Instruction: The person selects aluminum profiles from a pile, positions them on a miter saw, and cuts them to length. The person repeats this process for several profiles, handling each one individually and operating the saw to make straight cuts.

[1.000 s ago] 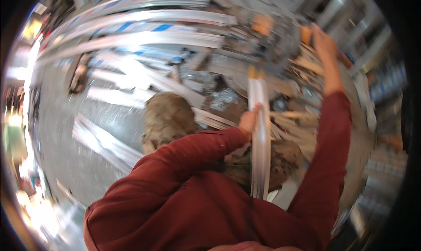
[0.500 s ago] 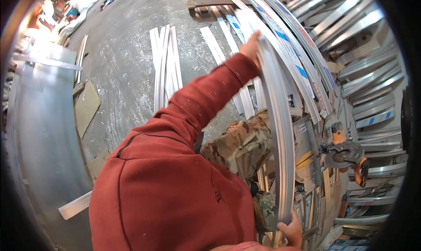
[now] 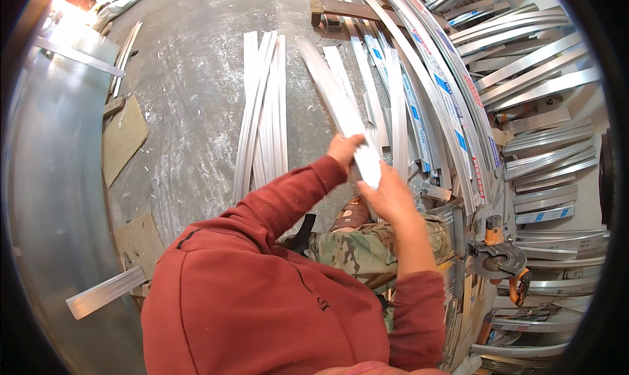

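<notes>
Silvery metal profile lies in both hands, its long axis running forward and slightly left from the grip, so nearly all its length is beyond the fingers. The right hand closes around its near end; the left hand grips it just ahead of that, fingers curled over the edge. The far end is blurred, and I cannot tell whether it clears the concrete floor. Left of the grip, a loose bundle of similar profiles lies on that floor, roughly parallel but turned less to the left, with bare concrete between; the left hand is nearer to it. Right of the grip lie more strips, then long film-striped bars. Behind and well right of the grip stands a cut-off saw, with stacked profiles along the wall beyond.
</notes>
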`<state>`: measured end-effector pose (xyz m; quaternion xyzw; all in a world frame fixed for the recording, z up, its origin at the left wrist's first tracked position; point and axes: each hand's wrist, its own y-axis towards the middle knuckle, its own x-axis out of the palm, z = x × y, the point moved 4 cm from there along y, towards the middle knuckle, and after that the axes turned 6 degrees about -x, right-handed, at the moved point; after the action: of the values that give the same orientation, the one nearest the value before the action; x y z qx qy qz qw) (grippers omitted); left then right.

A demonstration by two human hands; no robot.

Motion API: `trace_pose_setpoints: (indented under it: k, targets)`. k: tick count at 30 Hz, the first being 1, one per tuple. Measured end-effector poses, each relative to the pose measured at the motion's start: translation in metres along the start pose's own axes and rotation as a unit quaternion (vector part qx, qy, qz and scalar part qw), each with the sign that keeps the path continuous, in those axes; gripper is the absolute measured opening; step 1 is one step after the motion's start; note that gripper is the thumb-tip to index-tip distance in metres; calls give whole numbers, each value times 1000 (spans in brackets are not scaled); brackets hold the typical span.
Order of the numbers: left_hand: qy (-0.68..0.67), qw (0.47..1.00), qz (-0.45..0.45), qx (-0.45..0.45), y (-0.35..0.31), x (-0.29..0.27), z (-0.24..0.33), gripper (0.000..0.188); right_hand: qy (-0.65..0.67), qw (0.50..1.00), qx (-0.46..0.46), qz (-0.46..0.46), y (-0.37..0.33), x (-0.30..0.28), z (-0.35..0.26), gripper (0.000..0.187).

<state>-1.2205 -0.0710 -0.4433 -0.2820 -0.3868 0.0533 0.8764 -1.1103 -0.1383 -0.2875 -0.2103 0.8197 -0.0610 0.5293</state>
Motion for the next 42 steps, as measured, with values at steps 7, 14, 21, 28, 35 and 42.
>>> trace_pose_setpoints:
  k: [7,14,21,28,35,42]
  targets:
    - [380,881,242,146,97,-111,9,38,40,960,-99,258,-71,-9,24,34]
    - [552,663,506,-16,145,-239,-30,52,72,871,82,479,-231,-40,122,20]
    - [742,597,35,302,123,-59,-116,52,144,780,386,470,-324,32,190,26]
    - [869,173,-372,275,134,-2,-267,55,227,771,402,438,-329,86,212,20]
    - [844,37,-434,313,143,13,-297,36,207,797,409,393,-326,102,221,21]
    - [733,129,-512,429,91,71,-261,13,212,805,429,352,-325,120,242,24]
